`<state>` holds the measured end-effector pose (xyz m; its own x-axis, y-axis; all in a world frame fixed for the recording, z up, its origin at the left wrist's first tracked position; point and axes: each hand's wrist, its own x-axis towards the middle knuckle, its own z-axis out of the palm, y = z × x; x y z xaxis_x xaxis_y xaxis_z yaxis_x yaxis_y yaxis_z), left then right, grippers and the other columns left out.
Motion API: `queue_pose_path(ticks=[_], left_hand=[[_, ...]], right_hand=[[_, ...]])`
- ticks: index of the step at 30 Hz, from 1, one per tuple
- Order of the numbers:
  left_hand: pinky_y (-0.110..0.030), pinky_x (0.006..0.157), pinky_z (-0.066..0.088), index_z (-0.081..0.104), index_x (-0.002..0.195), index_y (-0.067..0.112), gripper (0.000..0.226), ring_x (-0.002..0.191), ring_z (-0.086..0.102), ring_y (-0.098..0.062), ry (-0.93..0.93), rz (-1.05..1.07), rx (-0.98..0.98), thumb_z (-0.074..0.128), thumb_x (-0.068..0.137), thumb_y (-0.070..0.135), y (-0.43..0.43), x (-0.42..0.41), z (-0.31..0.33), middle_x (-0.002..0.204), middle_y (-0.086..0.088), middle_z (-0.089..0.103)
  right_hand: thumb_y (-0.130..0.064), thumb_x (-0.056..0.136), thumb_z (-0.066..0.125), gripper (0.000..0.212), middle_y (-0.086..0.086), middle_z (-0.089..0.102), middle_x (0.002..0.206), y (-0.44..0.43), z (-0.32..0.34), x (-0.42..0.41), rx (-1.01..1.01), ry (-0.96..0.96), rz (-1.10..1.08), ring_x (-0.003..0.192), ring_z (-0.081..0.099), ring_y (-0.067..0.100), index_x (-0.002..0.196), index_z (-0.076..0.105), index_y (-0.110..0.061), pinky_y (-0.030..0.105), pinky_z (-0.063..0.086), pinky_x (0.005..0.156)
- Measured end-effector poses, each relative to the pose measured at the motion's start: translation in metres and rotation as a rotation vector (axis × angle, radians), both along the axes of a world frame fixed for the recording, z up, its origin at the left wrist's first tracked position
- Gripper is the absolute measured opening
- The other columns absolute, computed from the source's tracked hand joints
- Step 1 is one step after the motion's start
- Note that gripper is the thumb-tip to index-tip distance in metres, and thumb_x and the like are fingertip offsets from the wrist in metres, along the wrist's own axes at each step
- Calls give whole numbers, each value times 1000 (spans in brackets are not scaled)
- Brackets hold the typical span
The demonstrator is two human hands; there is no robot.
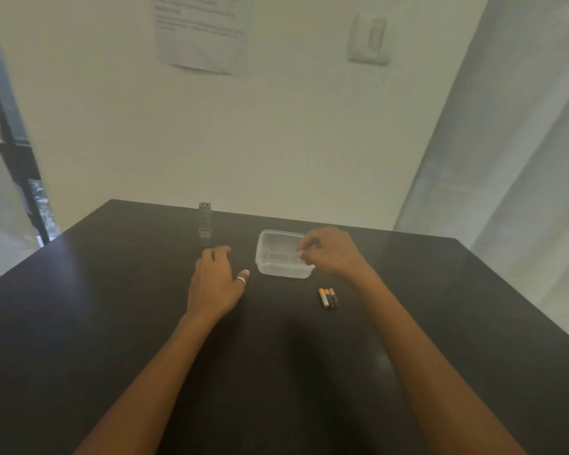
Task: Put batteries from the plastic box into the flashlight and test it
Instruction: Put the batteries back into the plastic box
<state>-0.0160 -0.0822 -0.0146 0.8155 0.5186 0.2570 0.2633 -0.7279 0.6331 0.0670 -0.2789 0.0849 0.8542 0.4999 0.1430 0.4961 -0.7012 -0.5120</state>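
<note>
A dark flashlight [204,223] stands upright near the table's far edge. My left hand [216,280] lies flat on the table just in front of its base, fingers apart and a ring on the thumb, holding nothing. To the right sits the clear plastic box [276,267], which looks empty. My right hand [330,251] is over the box's right side with its fingers curled around the right rim. Three small batteries [328,297] with orange ends lie side by side on the table, in front of the box and under my right wrist.
The dark table [112,307] meets a pale wall at the back. A paper notice [201,31] and a light switch [370,39] hang on that wall. A curtain [523,159] hangs to the right, and a dark frame [14,142] stands at the left.
</note>
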Motion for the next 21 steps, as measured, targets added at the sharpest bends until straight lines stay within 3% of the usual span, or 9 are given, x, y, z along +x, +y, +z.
queue_pose_path(ticks=[2, 5, 10, 14, 18, 21], left_hand=[[-48, 103, 49, 40, 149, 13, 67, 134, 49, -32, -5, -27, -26, 70, 94, 36, -15, 1, 0, 151, -13, 43], [-49, 106, 48, 34, 154, 13, 72, 138, 48, -33, -4, -68, -73, 71, 95, 33, -30, 4, 0, 156, -13, 38], [-47, 108, 46, 26, 158, 19, 75, 138, 49, -33, -3, -134, -76, 69, 97, 28, -45, 9, -5, 159, -11, 34], [-49, 100, 51, 23, 158, 26, 73, 128, 57, -34, -9, -131, -12, 66, 99, 28, -45, 16, -10, 156, -10, 37], [-49, 98, 53, 21, 159, 26, 72, 121, 62, -34, 5, -119, 62, 62, 100, 32, -44, 22, -18, 155, -12, 38], [-47, 102, 50, 23, 159, 25, 69, 126, 59, -32, 4, -118, 101, 60, 102, 34, -43, 25, -19, 156, -12, 39]], right_hand=[[-15, 91, 70, 15, -9, 71, 95, -28, -1, -5, -39, -5, -6, 89, 60, 4, 104, 78, -18, 1, 38, 69], [-14, 91, 72, 23, -2, 74, 115, -51, -10, -8, -115, 5, 32, 96, 60, 5, 114, 75, -18, 9, 39, 78], [-14, 89, 73, 39, 1, 66, 133, -56, -31, -1, -303, 24, 94, 125, 59, 19, 128, 67, -18, 23, 41, 100], [-13, 88, 74, 49, 3, 60, 140, -50, -41, 9, -388, 57, 118, 128, 57, 24, 135, 61, -18, 35, 44, 107], [-13, 87, 76, 52, 5, 61, 138, -46, -48, 19, -460, 57, 148, 125, 58, 25, 136, 60, -17, 31, 46, 101], [-16, 85, 79, 51, 4, 62, 134, -44, -55, 24, -482, 38, 160, 122, 59, 24, 134, 61, -19, 29, 46, 96]])
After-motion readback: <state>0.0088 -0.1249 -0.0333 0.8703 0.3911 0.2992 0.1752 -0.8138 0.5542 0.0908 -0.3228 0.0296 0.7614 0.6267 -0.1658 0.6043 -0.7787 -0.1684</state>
